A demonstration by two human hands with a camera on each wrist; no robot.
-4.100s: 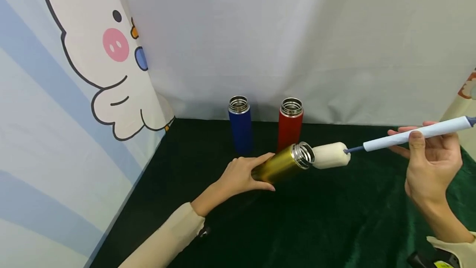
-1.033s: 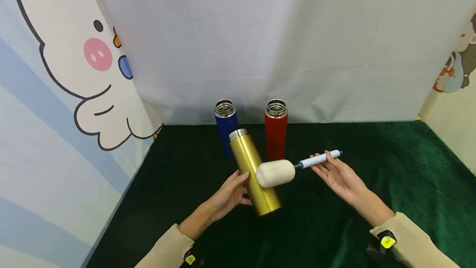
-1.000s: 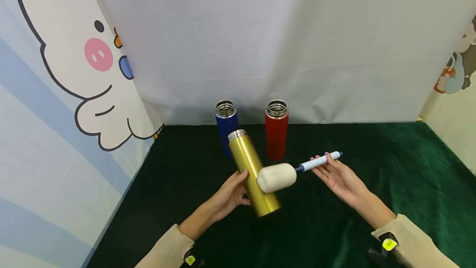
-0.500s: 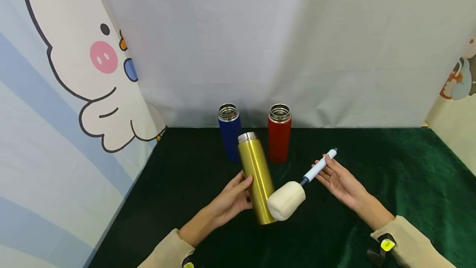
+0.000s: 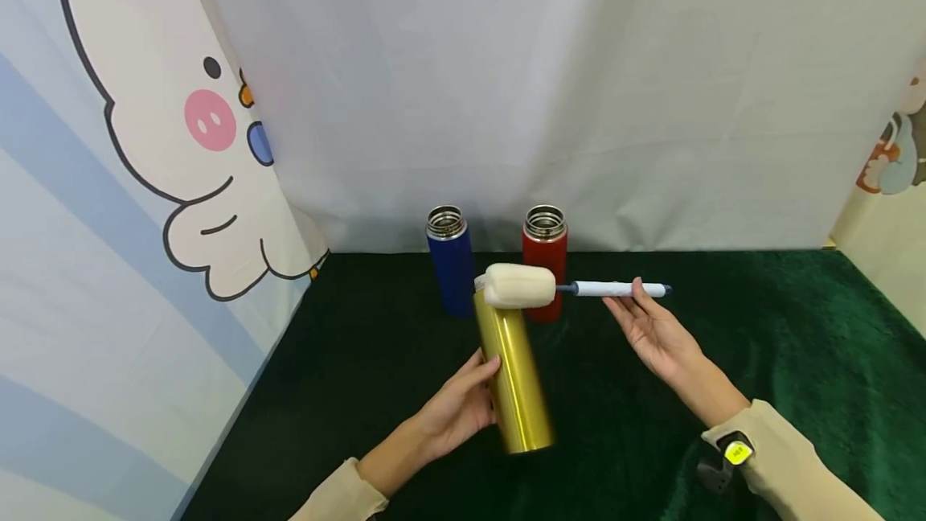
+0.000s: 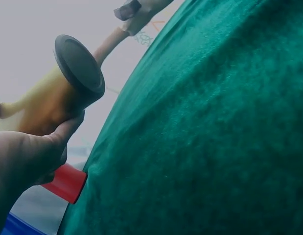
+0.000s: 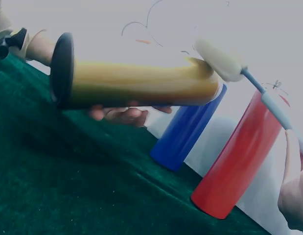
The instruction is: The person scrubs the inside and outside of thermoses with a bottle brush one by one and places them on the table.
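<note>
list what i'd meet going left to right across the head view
Pink-snouted cartoon print → blue metal bottle → gold metal bottle → red metal bottle → right hand → cartoon print at the right edge

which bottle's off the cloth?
The gold bottle, tilted in the left grip; the blue bottle and red bottle stand upright on the green cloth.

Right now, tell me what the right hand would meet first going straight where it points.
Past the brush it holds, the right hand would likely meet the red bottle, though depth is unclear.
</note>
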